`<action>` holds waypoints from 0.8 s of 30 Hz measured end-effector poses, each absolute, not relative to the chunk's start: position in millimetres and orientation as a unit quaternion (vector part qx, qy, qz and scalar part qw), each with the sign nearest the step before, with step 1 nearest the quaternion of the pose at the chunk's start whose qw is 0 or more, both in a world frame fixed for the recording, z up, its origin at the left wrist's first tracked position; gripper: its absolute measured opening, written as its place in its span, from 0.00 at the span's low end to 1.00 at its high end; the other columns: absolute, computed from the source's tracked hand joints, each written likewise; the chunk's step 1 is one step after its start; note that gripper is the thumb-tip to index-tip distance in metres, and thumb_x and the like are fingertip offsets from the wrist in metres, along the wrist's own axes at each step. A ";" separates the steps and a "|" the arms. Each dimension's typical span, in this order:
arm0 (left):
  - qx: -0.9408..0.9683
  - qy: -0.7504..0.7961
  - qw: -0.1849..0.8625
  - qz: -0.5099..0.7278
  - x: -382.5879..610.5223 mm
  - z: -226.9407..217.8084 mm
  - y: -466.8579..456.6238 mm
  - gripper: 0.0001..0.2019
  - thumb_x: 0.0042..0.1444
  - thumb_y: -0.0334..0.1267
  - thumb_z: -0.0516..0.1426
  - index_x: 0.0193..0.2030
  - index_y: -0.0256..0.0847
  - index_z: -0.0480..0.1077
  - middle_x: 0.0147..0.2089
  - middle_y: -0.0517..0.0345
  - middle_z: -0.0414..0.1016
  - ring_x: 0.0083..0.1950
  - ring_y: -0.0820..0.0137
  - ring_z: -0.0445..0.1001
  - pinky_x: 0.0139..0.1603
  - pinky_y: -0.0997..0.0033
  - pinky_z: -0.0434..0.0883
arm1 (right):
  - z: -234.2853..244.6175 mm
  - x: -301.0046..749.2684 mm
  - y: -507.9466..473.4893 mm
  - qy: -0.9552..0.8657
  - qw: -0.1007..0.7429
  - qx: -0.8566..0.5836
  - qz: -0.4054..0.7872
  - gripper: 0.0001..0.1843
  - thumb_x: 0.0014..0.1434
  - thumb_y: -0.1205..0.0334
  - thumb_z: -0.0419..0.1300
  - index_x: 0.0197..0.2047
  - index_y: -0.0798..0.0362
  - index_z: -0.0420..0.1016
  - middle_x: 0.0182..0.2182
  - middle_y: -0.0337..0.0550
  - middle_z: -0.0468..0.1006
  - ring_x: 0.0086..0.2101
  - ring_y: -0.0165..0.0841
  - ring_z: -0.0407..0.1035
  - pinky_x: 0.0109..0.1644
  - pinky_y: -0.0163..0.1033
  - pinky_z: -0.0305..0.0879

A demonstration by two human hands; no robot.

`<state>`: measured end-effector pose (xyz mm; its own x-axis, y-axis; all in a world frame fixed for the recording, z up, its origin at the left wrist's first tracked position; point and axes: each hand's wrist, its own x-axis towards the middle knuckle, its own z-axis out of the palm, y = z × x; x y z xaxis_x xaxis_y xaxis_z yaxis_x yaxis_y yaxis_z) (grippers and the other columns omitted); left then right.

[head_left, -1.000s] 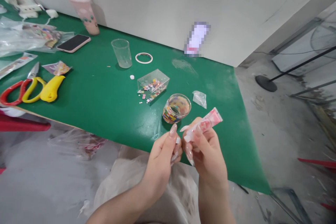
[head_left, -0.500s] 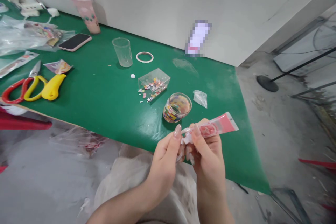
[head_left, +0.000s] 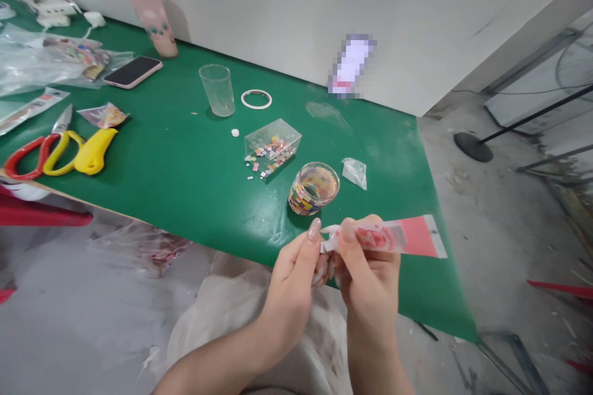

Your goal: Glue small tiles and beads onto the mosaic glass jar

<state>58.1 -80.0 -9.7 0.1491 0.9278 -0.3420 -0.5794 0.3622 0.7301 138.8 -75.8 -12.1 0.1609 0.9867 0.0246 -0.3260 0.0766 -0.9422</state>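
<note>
My right hand [head_left: 373, 278] is closed round a pink and clear squeeze tube [head_left: 419, 237], whose flat end points right. The fingers of my left hand [head_left: 296, 274] pinch the white tip [head_left: 325, 247] at the tube's other end. Partly hidden fingers meet below it. Just beyond both hands stands a clear glass [head_left: 314, 190] covered with small coloured mosaic tiles. To its left, a clear plastic box [head_left: 273, 145] lies tilted, with many tiny tiles in it and spilling from its near side.
A clear cup [head_left: 217, 91], a white ring [head_left: 256, 99], a small white cap [head_left: 235, 133] and a clear plastic scrap [head_left: 354, 173] lie about the green tabletop [head_left: 185, 185]. Scissors [head_left: 58, 142], a yellow-handled tool [head_left: 96, 151], a phone [head_left: 133, 72] and a pink tumbler [head_left: 155, 21] are at left.
The tube has swung in my right hand: its flat end has dropped and moved right, so it now slopes slightly down that way. My left hand keeps its place at the tip.
</note>
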 end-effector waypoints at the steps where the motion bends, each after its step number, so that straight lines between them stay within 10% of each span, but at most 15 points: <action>1: 0.222 0.391 0.726 0.520 58.1 -9.6 -80.3 0.27 0.52 0.60 0.60 0.21 0.41 0.55 0.19 0.68 0.50 0.23 0.78 0.46 0.23 0.73 0.49 | -12.5 138.6 -75.9 -0.388 0.632 -0.428 0.516 0.11 0.61 0.61 0.62 0.27 0.50 0.67 0.19 0.29 0.59 0.16 0.20 0.49 0.17 0.25 0.51; 24: 0.214 0.383 0.730 0.523 56.7 -15.6 -80.7 0.25 0.54 0.58 0.60 0.23 0.40 0.56 0.21 0.68 0.49 0.24 0.78 0.48 0.25 0.74 0.52 | -20.0 140.6 -81.3 -0.598 0.563 -0.545 0.171 0.11 0.62 0.65 0.59 0.28 0.51 0.65 0.20 0.33 0.68 0.20 0.26 0.64 0.22 0.32 0.59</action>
<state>56.7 -80.7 -15.6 0.1588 0.9283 -0.3361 -0.6001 0.3611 0.7138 140.6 -81.3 -20.0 0.2276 0.8434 0.4866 0.4589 0.3479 -0.8176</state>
